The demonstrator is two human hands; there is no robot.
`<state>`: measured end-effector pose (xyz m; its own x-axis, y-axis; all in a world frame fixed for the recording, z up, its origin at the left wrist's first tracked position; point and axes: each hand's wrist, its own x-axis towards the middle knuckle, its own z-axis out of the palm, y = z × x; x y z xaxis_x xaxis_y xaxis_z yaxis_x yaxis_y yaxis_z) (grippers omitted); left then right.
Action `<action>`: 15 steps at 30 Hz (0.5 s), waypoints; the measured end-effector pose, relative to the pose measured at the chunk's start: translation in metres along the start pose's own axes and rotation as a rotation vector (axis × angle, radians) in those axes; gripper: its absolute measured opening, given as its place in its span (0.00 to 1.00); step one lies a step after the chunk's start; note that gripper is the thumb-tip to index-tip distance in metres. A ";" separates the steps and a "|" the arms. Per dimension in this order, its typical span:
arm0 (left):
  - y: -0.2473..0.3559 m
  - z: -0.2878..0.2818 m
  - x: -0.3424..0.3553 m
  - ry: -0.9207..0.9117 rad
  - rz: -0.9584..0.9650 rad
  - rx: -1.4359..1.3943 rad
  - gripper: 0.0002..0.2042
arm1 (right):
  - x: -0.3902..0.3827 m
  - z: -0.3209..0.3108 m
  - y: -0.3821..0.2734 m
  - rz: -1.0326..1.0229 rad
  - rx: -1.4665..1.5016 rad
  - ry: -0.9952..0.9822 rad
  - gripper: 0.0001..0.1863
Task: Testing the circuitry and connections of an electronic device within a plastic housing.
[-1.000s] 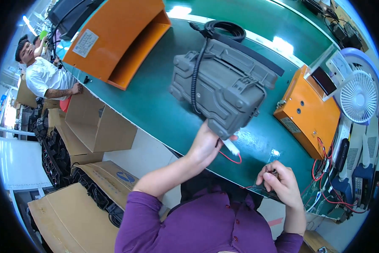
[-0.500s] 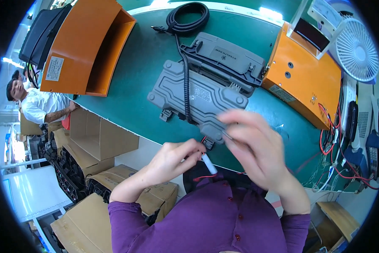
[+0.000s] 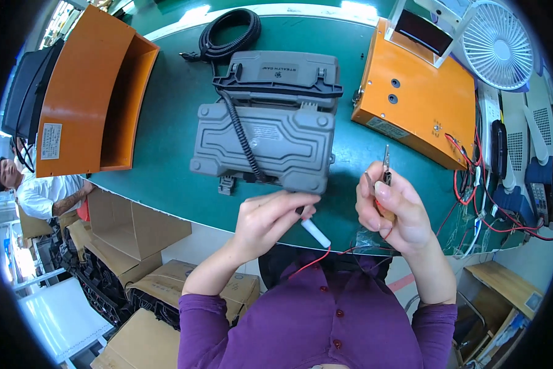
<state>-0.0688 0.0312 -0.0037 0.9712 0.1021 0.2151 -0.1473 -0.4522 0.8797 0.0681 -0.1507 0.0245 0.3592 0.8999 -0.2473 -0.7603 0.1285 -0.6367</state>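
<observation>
My left hand is closed in a pinch at the near edge of the grey case. From its fingertips a white tube with a dark end slants down, and a red wire leaves the tube's lower end. My right hand, held over the bench at the right, is closed on a small metal clip whose jaws point up. Something orange shows partly in that palm. The grey plastic case lies opened out, ridged side up, with its lid part at the far side. A black coiled cable crosses it.
An orange housing stands at the left of the green bench. At the right are an orange box, a white fan and tangled red wires. Cardboard boxes stand below left; a person is beyond.
The grey case has turned and now lies squarer to me. My right hand has moved away from the case to the right, and the metal clip shows upright in it. My left hand still holds the tube.
</observation>
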 end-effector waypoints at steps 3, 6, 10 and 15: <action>0.009 -0.001 0.014 0.025 -0.010 -0.011 0.16 | -0.013 -0.004 -0.005 -0.047 -0.076 0.159 0.10; 0.031 -0.020 0.006 -0.438 0.034 0.554 0.17 | -0.037 -0.014 -0.011 -0.203 -0.365 0.313 0.08; 0.038 0.003 -0.015 -0.520 0.425 1.037 0.10 | -0.046 -0.018 -0.012 -0.189 -0.423 0.343 0.08; 0.052 -0.013 -0.004 -0.479 0.458 0.711 0.07 | -0.045 -0.011 -0.016 -0.195 -0.420 0.316 0.08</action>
<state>-0.0825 0.0188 0.0468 0.8444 -0.5174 0.1389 -0.5353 -0.8041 0.2587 0.0697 -0.1976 0.0377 0.6650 0.6995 -0.2616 -0.4058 0.0445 -0.9129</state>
